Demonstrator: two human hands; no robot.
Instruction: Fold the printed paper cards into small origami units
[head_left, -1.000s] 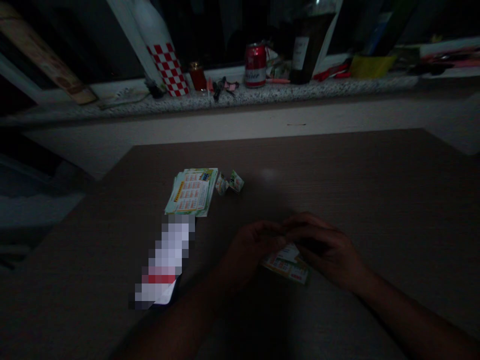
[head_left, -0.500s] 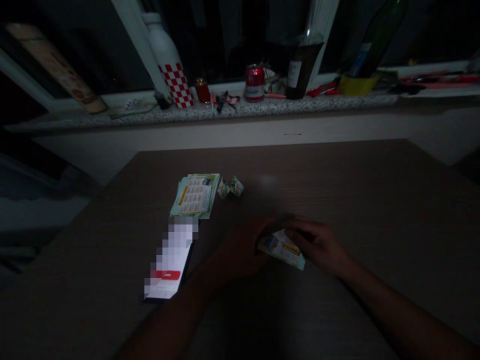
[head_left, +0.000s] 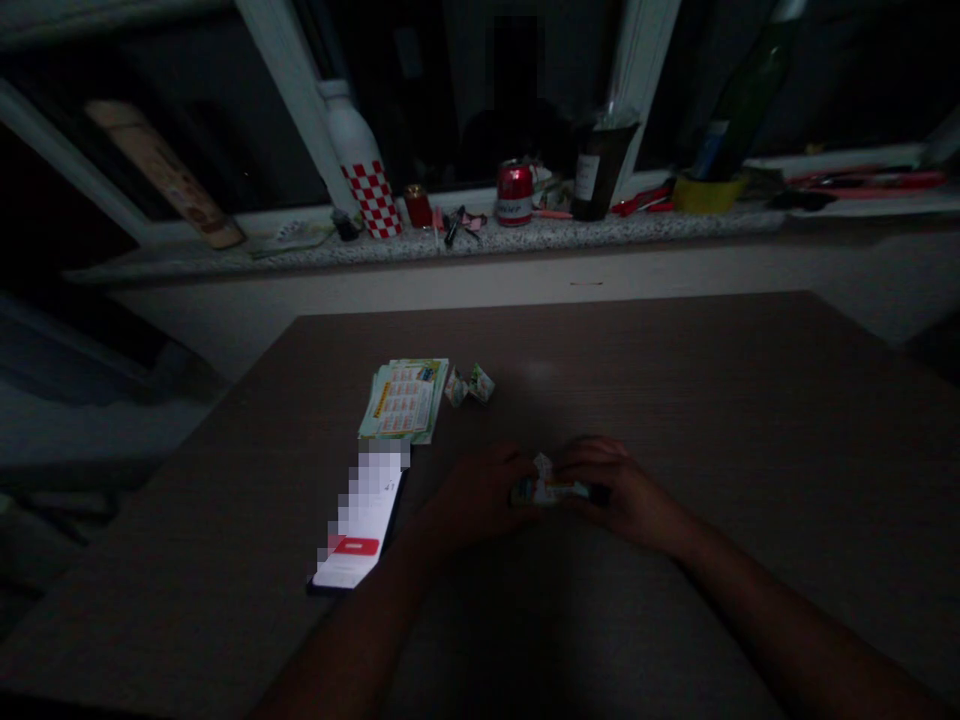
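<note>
A small piece of printed paper [head_left: 553, 488], partly folded, is between my two hands just above or on the dark tabletop. My left hand [head_left: 484, 495] grips its left end, fingers in deep shadow. At the right end, my right hand [head_left: 619, 490] pinches the paper between thumb and fingers. One pale flap stands up from the middle. Beyond my left hand sit two small folded paper shapes [head_left: 470, 385], beside a stack of printed paper sheets [head_left: 405, 402] with calendar-like grids. Nearer to me lies a phone [head_left: 364, 525] with a lit screen.
The wooden table [head_left: 712, 380] meets a wall below a granite windowsill [head_left: 300, 255]. On the sill stand a checkered white bottle [head_left: 367, 170], a red can [head_left: 514, 192], a dark cup [head_left: 598, 175], a tall tube [head_left: 169, 175] and a green bottle [head_left: 750, 95].
The paper was seen broad and tilted; now it shows as a narrow strip with a raised flap. My right hand has shifted its hold to the right end. The view has tipped slightly.
</note>
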